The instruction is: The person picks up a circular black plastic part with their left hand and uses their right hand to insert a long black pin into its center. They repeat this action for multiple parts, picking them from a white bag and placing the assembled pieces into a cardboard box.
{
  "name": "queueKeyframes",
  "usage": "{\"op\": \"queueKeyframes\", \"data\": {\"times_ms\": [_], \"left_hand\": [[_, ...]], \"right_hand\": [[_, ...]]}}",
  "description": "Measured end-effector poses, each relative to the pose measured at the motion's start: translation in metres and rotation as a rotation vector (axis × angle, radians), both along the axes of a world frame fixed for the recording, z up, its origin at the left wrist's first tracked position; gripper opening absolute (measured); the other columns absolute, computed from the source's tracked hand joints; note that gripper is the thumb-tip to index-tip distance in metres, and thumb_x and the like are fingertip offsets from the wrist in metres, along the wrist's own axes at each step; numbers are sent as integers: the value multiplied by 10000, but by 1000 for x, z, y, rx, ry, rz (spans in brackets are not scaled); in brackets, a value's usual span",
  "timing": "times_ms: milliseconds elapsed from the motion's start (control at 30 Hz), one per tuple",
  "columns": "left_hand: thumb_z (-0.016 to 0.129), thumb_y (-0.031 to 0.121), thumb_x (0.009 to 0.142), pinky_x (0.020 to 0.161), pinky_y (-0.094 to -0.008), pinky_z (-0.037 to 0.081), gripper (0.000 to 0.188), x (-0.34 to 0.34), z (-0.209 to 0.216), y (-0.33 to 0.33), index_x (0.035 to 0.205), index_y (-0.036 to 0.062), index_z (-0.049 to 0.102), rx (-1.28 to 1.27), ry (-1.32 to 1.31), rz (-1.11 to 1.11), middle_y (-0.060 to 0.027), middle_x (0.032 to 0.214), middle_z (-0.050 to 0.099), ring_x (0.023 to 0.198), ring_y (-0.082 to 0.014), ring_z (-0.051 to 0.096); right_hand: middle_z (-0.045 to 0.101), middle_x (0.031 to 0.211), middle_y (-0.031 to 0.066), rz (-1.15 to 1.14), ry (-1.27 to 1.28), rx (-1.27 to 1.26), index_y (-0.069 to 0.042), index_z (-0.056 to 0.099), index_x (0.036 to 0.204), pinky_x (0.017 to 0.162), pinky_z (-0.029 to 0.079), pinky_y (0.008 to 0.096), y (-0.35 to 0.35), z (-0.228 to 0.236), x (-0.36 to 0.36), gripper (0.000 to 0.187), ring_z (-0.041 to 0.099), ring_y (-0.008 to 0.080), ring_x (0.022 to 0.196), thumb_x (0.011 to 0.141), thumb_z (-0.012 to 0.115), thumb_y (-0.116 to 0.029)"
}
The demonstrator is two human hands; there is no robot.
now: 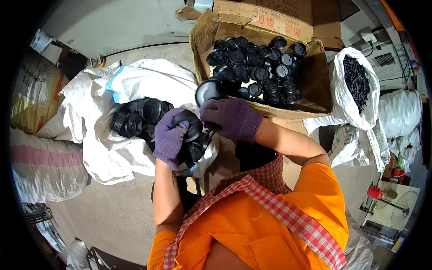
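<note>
Left hand point(168, 140) holds round black cap point(193, 127); right hand point(234, 119), can't tell. Slack left grip could drop it onto white sack point(105, 148) alongside.

Left gloved fingers point(173, 119) curled, right fingers point(210, 111) just beside, right elbow point(320, 158) bent outward

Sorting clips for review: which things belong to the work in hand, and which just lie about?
Apparently in use:
- left hand, right hand
- black parts
- blue-striped sack
- box

Seemingly lying about:
- pink-striped sack
- red object
</note>
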State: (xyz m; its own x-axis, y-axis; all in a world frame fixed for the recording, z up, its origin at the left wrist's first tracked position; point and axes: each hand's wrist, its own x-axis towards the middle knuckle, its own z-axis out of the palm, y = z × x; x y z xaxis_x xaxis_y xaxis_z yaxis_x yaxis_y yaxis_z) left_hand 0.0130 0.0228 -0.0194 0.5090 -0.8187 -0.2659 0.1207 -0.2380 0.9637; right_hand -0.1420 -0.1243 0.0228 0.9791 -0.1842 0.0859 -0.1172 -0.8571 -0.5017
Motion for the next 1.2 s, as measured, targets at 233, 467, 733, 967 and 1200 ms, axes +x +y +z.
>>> {"op": "queueKeyframes", "data": {"times_ms": [233,467,733,967,1200], "left_hand": [[605,31,772,752,-274,505,220,-2,23,-8,987,-14,626,-27,331,22,-60,893,649,785,-151,610],[630,56,705,741,-279,496,259,-6,16,2,957,-5,624,-156,-188,-122,-81,877,652,783,-167,611],[762,48,674,888,-342,450,613,-5,2,-7,1226,31,496,-456,-414,-133,-127,1203,557,1058,-251,560],[627,37,628,880,-366,449,527,-13,14,-32,1154,61,616,-223,-678,17,-191,1066,587,973,-340,578],[584,-13,639,874,-394,444,490,21,22,-20,1120,64,641,-118,-1177,415,-186,1047,586,986,-349,564]], "right_hand": [[640,897,85,-96,35,147,-139,571,1092,669,497,397,-1,-12,1,322,639,319,807,792,642,-231],[650,681,31,115,634,988,-58,679,872,553,473,298,-27,7,7,195,633,159,621,805,659,-240],[654,788,97,168,-421,1617,-2,648,919,571,481,259,-32,-30,37,186,597,147,636,841,600,-164],[653,903,82,-280,-477,678,-70,667,977,795,492,334,-53,-44,74,218,619,229,846,770,633,-130],[655,997,139,-619,-212,16,-153,667,1026,785,511,422,-143,-117,106,254,626,346,923,828,511,-181]]}}
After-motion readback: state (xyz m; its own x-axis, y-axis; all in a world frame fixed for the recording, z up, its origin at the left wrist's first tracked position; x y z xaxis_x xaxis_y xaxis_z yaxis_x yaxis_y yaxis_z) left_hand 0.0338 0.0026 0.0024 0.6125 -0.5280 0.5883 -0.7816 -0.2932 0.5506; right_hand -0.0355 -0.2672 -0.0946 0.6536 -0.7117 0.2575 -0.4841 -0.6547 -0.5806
